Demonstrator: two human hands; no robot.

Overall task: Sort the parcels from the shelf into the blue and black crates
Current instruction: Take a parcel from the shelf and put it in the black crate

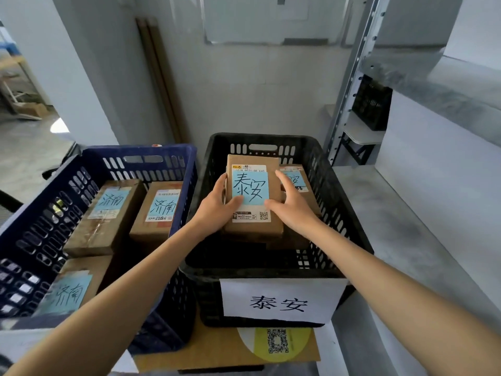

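Observation:
A brown cardboard parcel (253, 169) with a blue handwritten label lies inside the black crate (336, 202), on top of other parcels. My left hand (217, 206) grips its left edge, thumb on the label. My right hand (291, 204) touches its right side with fingers spread, nearly straight. Another labelled parcel (295, 177) lies behind it to the right. The blue crate (40, 213) on the left holds three parcels with blue labels (113, 213) (160, 210) (73, 289). The black crate carries a white paper sign (279, 301) on its front wall.
A grey metal shelf (401, 240) runs along the right, its upright post (349, 85) beside the black crate. A second black crate (372, 104) sits further back on the shelf. Both crates stand on a surface with flat cardboard (217, 346) under them. A white wall is behind.

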